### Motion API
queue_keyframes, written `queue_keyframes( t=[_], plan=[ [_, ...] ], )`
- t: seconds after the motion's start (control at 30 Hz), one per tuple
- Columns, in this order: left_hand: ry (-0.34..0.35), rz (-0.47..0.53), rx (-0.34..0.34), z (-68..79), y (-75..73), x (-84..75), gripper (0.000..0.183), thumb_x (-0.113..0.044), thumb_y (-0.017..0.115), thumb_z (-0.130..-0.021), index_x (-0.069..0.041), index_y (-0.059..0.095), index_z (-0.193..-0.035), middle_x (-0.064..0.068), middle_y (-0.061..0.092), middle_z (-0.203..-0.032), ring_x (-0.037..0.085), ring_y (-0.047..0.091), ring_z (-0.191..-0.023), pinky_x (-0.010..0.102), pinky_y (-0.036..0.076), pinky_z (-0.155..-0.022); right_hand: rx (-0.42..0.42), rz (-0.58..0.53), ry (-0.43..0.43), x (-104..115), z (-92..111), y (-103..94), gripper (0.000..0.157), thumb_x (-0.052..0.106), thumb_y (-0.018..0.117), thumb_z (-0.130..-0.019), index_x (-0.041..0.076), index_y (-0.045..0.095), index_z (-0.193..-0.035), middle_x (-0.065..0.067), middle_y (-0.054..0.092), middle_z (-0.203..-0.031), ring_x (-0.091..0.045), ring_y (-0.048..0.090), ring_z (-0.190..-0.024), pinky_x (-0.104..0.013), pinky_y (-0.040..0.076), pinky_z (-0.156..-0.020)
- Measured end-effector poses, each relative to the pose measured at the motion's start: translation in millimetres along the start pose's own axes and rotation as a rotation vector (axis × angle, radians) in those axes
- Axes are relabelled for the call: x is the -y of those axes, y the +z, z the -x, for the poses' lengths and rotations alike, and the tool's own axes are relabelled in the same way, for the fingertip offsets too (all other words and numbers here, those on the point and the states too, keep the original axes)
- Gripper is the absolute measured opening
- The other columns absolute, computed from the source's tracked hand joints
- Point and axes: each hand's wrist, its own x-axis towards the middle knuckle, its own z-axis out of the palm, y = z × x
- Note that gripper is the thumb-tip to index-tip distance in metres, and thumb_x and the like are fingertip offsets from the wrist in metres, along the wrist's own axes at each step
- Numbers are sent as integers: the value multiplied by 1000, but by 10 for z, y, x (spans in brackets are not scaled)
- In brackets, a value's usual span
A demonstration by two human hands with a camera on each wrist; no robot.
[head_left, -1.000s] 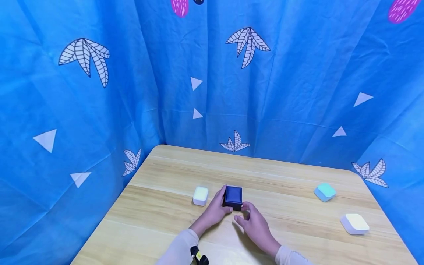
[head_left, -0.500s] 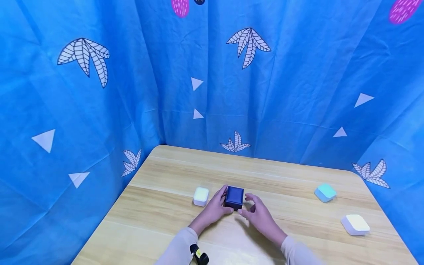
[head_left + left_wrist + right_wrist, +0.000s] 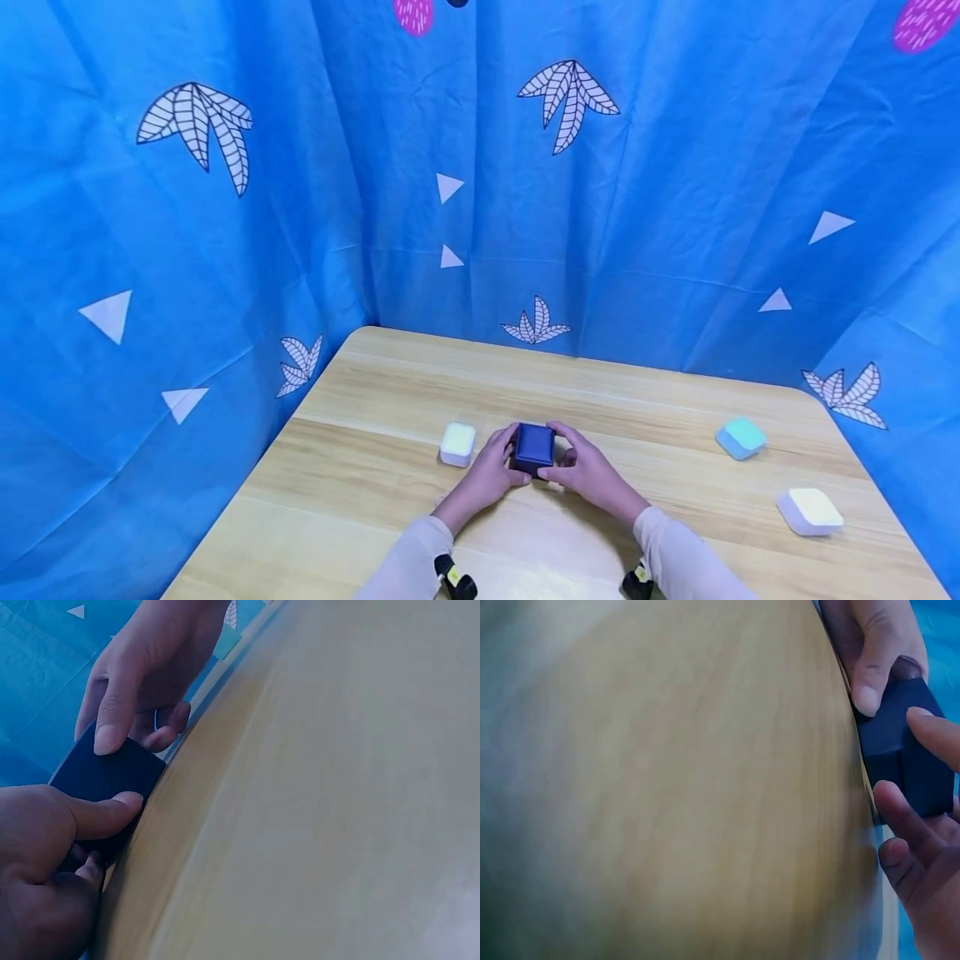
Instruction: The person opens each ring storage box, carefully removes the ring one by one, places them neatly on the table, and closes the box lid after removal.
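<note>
A small dark blue box [image 3: 535, 442], square with a smooth top, sits on the wooden table. My left hand [image 3: 483, 479] grips its left side, thumb on the near face and fingers behind. On the other side, my right hand [image 3: 590, 477] holds the box with the thumb at the near right corner and the index finger at the far right corner. The left wrist view shows both thumbs pressed on the near face of the box [image 3: 101, 774]. In the right wrist view a seam crosses the box [image 3: 900, 739]; some fingertips are hidden behind it.
A white rounded block [image 3: 457, 444] stands just left of my left hand. Farther right lie a teal-topped block [image 3: 741, 437] and another white block [image 3: 811, 511]. Blue patterned curtain [image 3: 420, 208] hangs behind and beside the table [image 3: 600, 400].
My right hand has come in from beside the box, first opening its fingers, and now takes hold of the right side. My left hand keeps its grip; the box has barely moved.
</note>
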Motion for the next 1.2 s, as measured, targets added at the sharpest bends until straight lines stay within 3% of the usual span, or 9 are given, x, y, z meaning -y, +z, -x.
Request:
queue_keyframes(
  t=[0.47,0.83,1.2],
  plan=[
    [38,-42,-22,-38,19,-9,91,8,77,-79,3,27,-156,27,33,-156,49,41,-138,42,44,-110,-15,-41,-15,7,-12,-21,78,22,81,-86,12,41,-152,-24,43,-151,-21,65,-75,-29,54,-58],
    [29,102,-38,-11,42,18,89,17,71,-78,-5,33,-155,24,34,-156,44,41,-141,36,43,-111,-36,-112,42,30,37,54,86,24,83,-84,11,34,-154,-23,40,-152,-20,60,-69,-31,54,-55],
    [16,128,-85,20,41,3,79,15,68,-80,0,38,-152,25,40,-152,43,48,-136,32,48,-106,-77,-147,89,-19,94,6,70,22,77,-90,17,42,-151,-18,46,-147,-13,52,-63,-25,47,-54]
  ],
)
